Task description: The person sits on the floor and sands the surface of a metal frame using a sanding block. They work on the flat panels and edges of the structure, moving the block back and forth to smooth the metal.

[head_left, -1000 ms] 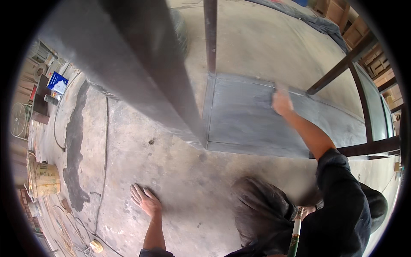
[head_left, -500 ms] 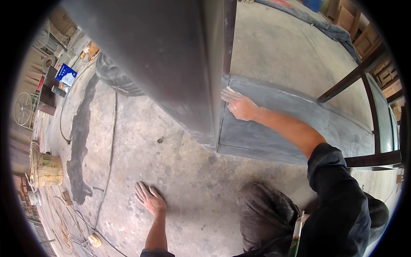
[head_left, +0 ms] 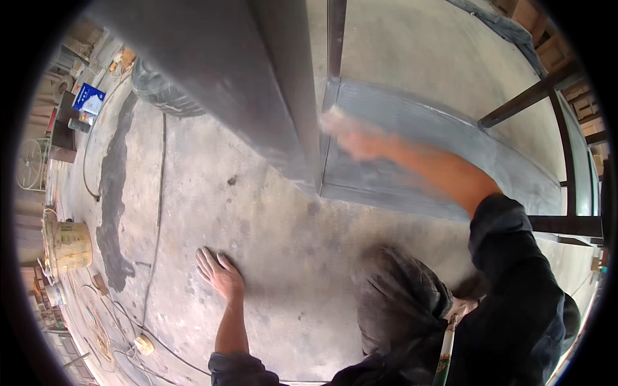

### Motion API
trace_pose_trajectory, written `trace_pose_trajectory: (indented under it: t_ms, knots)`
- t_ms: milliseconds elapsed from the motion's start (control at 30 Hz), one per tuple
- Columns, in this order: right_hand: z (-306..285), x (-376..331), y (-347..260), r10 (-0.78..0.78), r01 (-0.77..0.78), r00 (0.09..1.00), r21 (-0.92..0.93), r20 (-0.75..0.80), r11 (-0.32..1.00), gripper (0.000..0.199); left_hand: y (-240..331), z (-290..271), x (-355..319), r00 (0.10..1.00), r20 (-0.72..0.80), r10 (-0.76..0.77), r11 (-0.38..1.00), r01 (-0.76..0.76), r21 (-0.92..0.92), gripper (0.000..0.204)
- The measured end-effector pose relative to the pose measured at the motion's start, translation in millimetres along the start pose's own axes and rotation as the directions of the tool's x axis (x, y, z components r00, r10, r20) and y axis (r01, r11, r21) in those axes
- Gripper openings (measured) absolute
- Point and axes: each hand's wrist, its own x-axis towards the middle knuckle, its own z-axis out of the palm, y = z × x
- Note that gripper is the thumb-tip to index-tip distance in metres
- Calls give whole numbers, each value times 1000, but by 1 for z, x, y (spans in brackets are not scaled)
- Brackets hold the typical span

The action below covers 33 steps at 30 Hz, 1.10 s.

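My right hand (head_left: 357,140) is smeared by motion at the inner corner of a dark grey metal frame. A small pale piece (head_left: 336,112) shows at its fingertips, pressed near an upright panel (head_left: 264,83); its kind cannot be made out. Below that hand lies the frame's low grey board (head_left: 399,170), with a chalky, scuffed surface. My left hand (head_left: 221,275) is open, fingers spread and palm down, at the concrete floor (head_left: 290,257), holding nothing.
Dark metal bars (head_left: 528,96) stand at the right. A stained bucket (head_left: 69,248), cables (head_left: 159,212) and a blue-and-white box (head_left: 89,100) are at the left. A black ribbed round thing (head_left: 161,90) sits behind the panel. A cigarette (head_left: 446,347) juts up at the lower edge.
My right hand has shifted slightly up and left along the corner and is now blurred. The whole view has moved a little. My left hand keeps its spread pose.
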Motion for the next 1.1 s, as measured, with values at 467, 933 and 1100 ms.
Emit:
trace_pose_trajectory:
  t_ms: [467, 933, 1100]
  knots:
    - [-11, 7, 41, 218, -301, 942, -358, -256, 884, 51, 7, 16, 5, 1000, -20, 18, 1000, -19, -14, 59]
    - [-18, -127, 48, 682, -638, 690, -647, -241, 417, 44, -15, -4, -8, 1000, -8, 14, 997, -13, 81, 59]
    - [17, 3, 4, 353, -436, 900, -551, -256, 711, 51, -6, 6, 1, 999, -12, 34, 999, -34, 22, 58]
